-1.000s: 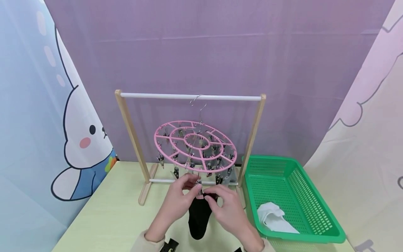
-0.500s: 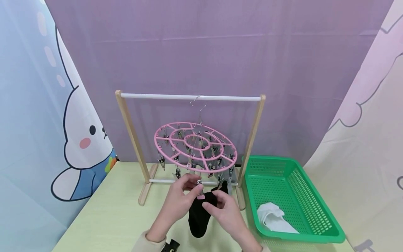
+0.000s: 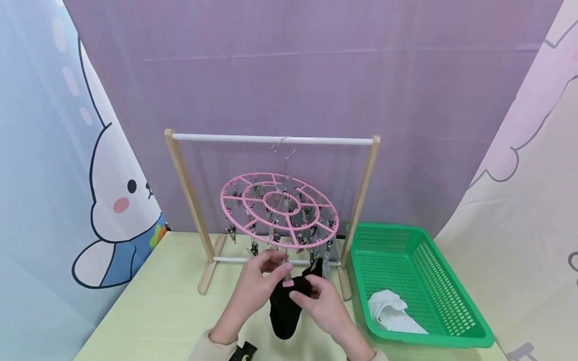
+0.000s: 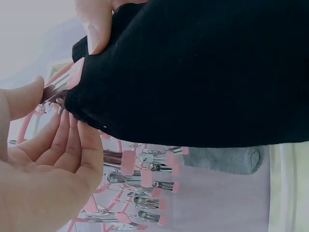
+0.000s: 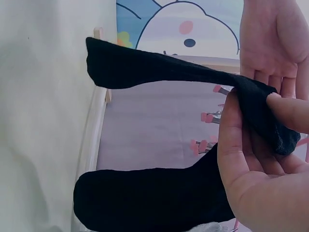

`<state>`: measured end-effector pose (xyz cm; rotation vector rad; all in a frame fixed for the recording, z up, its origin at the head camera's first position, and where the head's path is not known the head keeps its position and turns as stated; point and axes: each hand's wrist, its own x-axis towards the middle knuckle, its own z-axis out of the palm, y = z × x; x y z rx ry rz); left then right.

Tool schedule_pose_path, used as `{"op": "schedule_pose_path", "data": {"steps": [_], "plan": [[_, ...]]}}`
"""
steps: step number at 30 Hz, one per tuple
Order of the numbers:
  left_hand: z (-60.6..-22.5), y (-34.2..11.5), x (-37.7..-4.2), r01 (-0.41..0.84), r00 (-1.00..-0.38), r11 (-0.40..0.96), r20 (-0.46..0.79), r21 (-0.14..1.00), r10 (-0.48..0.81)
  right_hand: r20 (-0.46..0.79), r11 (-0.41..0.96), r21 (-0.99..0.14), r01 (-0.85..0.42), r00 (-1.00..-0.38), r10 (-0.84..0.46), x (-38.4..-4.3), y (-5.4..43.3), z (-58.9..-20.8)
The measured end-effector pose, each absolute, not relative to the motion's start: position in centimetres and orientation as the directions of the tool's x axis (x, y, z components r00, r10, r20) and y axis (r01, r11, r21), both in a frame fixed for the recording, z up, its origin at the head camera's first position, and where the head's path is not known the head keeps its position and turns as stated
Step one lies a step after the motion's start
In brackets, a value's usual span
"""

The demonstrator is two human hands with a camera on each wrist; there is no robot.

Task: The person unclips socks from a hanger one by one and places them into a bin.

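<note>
A black sock (image 3: pixel 285 313) hangs below the front rim of a round pink clip hanger (image 3: pixel 289 240). My left hand (image 3: pixel 259 281) pinches a metal clip (image 4: pixel 58 88) with pink tips, which overlap the edge of the sock's cuff in the left wrist view. My right hand (image 3: pixel 327 306) pinches the same cuff between thumb and fingers, right beside the clip. Another black sock (image 5: pixel 149 198) hangs to the right of it, its upper part showing past my right hand in the head view. A grey sock (image 4: pixel 224 160) hangs farther back.
The hanger hooks onto the white bar (image 3: pixel 226 137) of a wooden stand (image 3: pixel 191 200). Several other clips (image 4: pixel 149 202) dangle around its rings. At the right stands a green basket (image 3: pixel 451 301) with a white cloth item (image 3: pixel 395 313) in it.
My right hand has moved slightly right and down along the cuff, and more black fabric shows beyond it. My left hand stays at the clip.
</note>
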<state>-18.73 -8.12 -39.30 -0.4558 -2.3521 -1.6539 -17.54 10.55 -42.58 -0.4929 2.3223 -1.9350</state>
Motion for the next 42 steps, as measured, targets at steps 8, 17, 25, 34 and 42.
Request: {"op": "schedule_pose_path", "data": {"steps": [8, 17, 25, 34, 42], "plan": [[-39.2, -8.2, -19.0, 0.398, -0.917, 0.351, 0.375, 0.847, 0.136, 0.14, 0.196, -0.96, -0.202, -0.947, -0.289, -17.8, 10.6, -42.3], [-39.6, -8.0, -19.0, 0.465, -0.883, 0.311, 0.46, 0.829, 0.092, 0.155, 0.192, -0.956, -0.223, -0.936, -0.317, -17.8, 10.7, -42.7], [-39.6, -8.4, -19.2, 0.485, -0.868, 0.332, 0.492, 0.809, 0.069, 0.145, 0.275, -0.929, -0.247, -0.928, -0.342, -17.6, 11.5, -43.4], [-39.9, -8.8, -19.0, 0.422, -0.899, 0.3, 0.437, 0.855, 0.02, 0.173, 0.297, -0.903, -0.311, -0.895, -0.412, -17.4, 14.0, -42.7], [-40.0, -9.5, -18.9, 0.384, -0.922, 0.167, 0.386, 0.908, 0.021, 0.202, 0.317, -0.887, -0.335, -0.9, -0.387, -17.3, 16.6, -41.7]]}}
